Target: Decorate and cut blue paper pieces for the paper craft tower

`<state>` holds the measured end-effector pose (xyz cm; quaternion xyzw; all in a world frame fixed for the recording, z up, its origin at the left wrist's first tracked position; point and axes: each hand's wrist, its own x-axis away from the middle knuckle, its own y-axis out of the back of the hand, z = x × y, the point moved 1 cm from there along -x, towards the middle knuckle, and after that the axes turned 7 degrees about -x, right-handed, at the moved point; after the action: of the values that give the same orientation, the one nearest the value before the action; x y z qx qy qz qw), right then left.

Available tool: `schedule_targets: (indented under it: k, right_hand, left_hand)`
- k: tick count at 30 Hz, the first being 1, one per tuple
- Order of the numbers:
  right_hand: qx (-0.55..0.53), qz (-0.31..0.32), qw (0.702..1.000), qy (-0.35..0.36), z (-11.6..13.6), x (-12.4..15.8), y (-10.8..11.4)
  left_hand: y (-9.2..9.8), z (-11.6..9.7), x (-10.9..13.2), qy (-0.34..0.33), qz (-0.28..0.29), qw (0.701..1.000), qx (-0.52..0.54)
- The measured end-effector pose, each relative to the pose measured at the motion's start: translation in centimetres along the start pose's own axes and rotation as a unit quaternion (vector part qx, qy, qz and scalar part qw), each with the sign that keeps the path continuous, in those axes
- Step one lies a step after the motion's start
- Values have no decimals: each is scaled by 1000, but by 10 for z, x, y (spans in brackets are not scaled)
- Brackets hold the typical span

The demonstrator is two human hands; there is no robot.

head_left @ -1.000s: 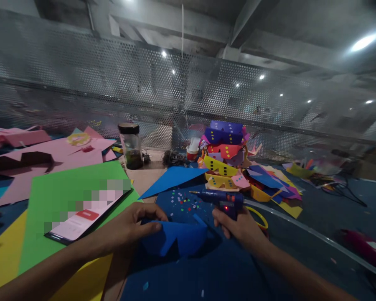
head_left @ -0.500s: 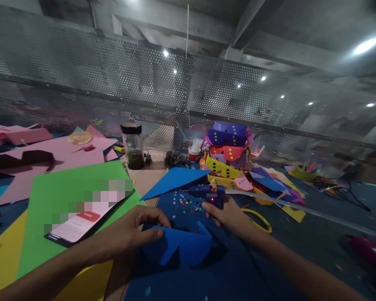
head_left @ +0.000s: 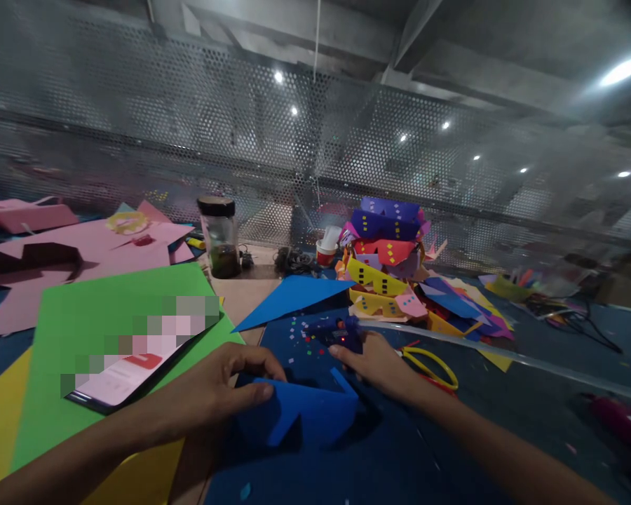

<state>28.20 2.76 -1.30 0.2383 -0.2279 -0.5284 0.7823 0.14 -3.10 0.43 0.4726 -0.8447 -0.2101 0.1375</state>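
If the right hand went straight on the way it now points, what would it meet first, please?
Probably the scattered coloured bits beyond its glue gun, though depth is unclear and it might pass above them.

On the near side of the blue paper cutout (head_left: 326, 407), room is found for a hand to pass low over the dark blue surface (head_left: 389, 463), where a small scrap (head_left: 246, 490) lies, but the cutout's left end is blocked by the left hand (head_left: 234, 382). Just beyond the cutout, the way is obstructed by the right hand (head_left: 365, 361) and the glue gun (head_left: 341, 330), and to the cutout's right a barrier is formed by the long clear rod (head_left: 467, 341). Well beyond the cutout, passage is closed by stacked paper masks (head_left: 383, 224) and a perforated screen (head_left: 242, 140).
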Motion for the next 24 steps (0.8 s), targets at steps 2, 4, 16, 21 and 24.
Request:
schedule_targets:
  k: [2,4,16,21,24]
  right_hand:
    - [13,-1,1000,10,2,1,1]
    - [22,-1,1000,10,5,1,2]
    - [28,-8,1000,9,11,2,1]
    - [32,-14,999,2,10,1,1]
    - [29,-16,999,-4,10,1,0]
  left_hand:
    - [0,-1,0,-2,-1,1000,-5]
    - [1,-2,0,-6,-1,1000,-10]
    - [0,3,0,-7,-15,999,-33]
    - [0,2,-1,-13,-5,1000,-16]
    - [0,2,-2,-15,-7,1000,-14]
